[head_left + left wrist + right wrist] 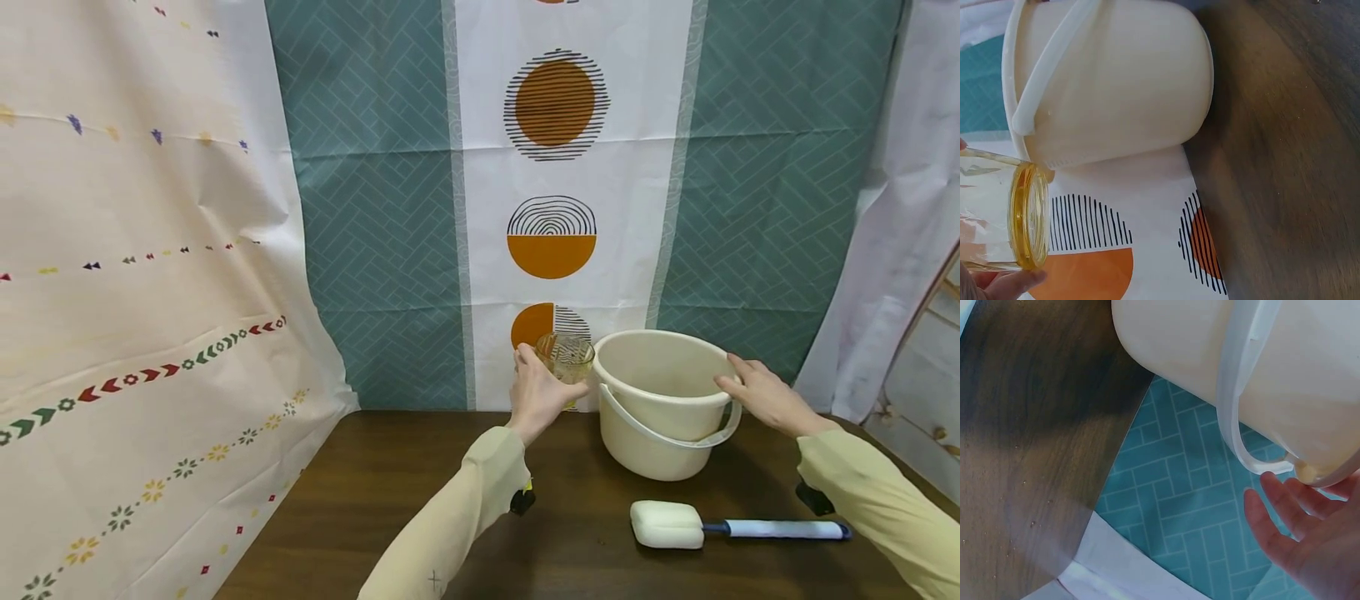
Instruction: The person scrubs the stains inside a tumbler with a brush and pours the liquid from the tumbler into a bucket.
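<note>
My left hand [538, 392] grips an amber-tinted clear glass [564, 357], held up in the air just left of the bucket's rim. In the left wrist view the glass [997, 212] lies sideways across the picture, its thick yellow base toward the bucket side. A cream plastic bucket [652, 450] stands upright on the table with its white handle hanging down at the front. My right hand [768, 398] rests at the bucket's right rim. The right wrist view shows those fingers [1285, 503] loosely extended beside the rim and the handle's joint.
A white sponge brush [667, 525] with a blue and white handle lies on the dark wooden table [420, 475] in front of the bucket. Patterned curtains [375, 208] hang behind and to the left. Small droplets dot the tabletop in the right wrist view.
</note>
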Demonstrator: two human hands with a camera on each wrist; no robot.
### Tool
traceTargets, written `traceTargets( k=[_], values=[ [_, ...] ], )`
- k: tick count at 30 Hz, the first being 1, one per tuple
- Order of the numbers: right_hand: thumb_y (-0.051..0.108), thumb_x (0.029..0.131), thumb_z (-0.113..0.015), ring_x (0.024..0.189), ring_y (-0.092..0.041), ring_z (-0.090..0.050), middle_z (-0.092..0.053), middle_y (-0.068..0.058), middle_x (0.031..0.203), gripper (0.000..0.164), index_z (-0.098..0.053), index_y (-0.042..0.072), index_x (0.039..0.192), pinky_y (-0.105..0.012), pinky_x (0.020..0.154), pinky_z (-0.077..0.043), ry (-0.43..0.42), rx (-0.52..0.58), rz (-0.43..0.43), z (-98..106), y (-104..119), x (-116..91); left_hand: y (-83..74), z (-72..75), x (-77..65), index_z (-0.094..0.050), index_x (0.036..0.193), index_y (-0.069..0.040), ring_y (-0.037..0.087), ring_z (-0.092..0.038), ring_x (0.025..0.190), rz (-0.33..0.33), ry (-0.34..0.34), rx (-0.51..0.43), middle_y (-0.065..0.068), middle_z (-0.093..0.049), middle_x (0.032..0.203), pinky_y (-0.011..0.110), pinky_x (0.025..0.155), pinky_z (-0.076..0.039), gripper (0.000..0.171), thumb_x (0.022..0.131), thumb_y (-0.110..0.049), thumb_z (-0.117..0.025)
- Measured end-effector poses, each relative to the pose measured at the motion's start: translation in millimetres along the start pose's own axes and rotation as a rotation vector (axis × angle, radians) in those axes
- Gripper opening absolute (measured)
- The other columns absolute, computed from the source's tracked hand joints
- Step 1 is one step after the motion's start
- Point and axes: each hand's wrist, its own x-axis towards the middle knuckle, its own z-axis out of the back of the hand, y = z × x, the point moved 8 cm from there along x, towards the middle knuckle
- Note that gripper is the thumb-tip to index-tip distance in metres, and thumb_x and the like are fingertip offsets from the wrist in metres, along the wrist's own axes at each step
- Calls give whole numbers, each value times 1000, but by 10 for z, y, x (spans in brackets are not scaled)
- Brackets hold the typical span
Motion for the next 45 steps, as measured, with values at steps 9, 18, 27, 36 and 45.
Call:
traceTargets(
  k=[9,18,27,36,45],
  values=[
    [41,97,-34,108,-55,-29,-23,-42,122,73,-13,-19,133,-64,81,-26,9,-10,-1,-28,-40,-17,-1,45,-111,-31,97,-9,19,-49,68,-29,88,-69,1,-38,88,29,55,-41,73,53,-39,-81],
    [41,97,-33,109,-55,-28,-22,-42,123,72,-12,-18,133,-64,82,-26,6,2,-3,2,-28,-13,-34,31,-324,-35,104,-11,15,-50,76,-116,306,-169,-1,-46,89,27,63,-42,75,56,-44,-82],
    [41,97,-33,111,-53,-26,-21,-41,124,73,-11,-18,134,-64,83,-25,8,0,0,27,-7,-1,132,-60,-600,-42,102,-9,11,-52,76,-97,568,-262,-2,-53,88,27,65,-43,72,52,-37,-86],
    [39,97,-34,110,-53,-28,-23,-42,122,71,-13,-19,133,-63,83,-26,2,-14,-10,43,-4,28,358,-142,-842,-45,102,-11,12,-55,80,-73,667,-274,1,-59,93,27,67,-43,69,53,-37,-87],
    [40,97,-34,111,-53,-26,-23,-42,123,72,-12,-19,133,-63,84,-25,-2,-1,-11,15,-20,10,466,-324,-1126,-44,104,-12,6,-55,83,-72,795,-363,-1,-59,97,25,71,-44,63,59,-25,-86]
  ],
)
